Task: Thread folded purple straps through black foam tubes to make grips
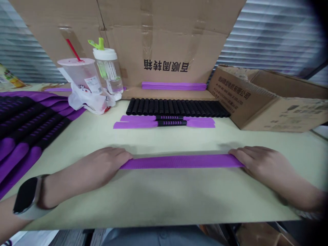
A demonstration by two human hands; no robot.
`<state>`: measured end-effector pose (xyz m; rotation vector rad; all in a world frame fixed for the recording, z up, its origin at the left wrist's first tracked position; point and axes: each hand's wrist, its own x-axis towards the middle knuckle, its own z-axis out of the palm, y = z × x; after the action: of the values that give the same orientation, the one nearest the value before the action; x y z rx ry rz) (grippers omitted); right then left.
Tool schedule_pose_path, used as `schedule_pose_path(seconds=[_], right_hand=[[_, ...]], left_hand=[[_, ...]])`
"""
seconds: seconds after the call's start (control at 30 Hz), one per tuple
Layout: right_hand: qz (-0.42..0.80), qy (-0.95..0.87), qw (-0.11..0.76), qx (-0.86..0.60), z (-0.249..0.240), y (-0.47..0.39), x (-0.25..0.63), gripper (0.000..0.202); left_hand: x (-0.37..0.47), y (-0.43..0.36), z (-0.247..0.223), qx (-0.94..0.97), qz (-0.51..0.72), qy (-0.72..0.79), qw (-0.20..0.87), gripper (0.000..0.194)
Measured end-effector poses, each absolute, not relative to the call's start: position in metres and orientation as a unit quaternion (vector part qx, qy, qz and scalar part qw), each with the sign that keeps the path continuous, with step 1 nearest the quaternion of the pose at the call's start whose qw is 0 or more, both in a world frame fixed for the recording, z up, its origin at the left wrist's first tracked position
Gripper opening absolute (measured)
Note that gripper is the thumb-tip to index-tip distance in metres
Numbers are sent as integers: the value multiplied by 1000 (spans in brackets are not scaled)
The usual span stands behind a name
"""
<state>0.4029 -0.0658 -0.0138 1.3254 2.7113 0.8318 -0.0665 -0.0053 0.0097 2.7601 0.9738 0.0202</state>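
A flat purple strap [181, 161] stretches taut between my two hands above the front of the table. My left hand [110, 163], with a watch on the wrist, grips its left end. My right hand [258, 164] grips the other end, fingers closed over it. Just beyond lie two purple bands with black ribbed sleeves [171, 123] round their middles, one behind the other. Behind those, a row of black ribbed tubes [176, 107] lies side by side.
A stack of purple straps [174, 86] rests against upright cardboard [166, 41]. At right stands an open cardboard box [279, 114]. Purple bands with black sleeves [28, 119] are piled at left. A cup with a red straw [80, 75] and a bottle [109, 68] stand at back left.
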Motion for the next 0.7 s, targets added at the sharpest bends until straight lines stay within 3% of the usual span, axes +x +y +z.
schedule_pose_path(seconds=[0.1, 0.23, 0.43, 0.6, 0.7], right_hand=[[288, 850, 17, 441, -13, -62, 408, 20], [224, 854, 2, 470, -14, -60, 418, 17], [133, 837, -60, 527, 6, -69, 418, 61], [144, 875, -145, 440, 39, -60, 352, 49], [100, 915, -121, 370, 43, -49, 304, 42]], left_hand=[[-72, -8, 8, 933, 11, 345, 107, 40], [-74, -9, 13, 933, 17, 346, 101, 48], [-62, -14, 17, 943, 7, 321, 87, 68], [-31, -21, 4, 961, -22, 261, 87, 69], [-12, -18, 0, 963, -35, 252, 92, 70]])
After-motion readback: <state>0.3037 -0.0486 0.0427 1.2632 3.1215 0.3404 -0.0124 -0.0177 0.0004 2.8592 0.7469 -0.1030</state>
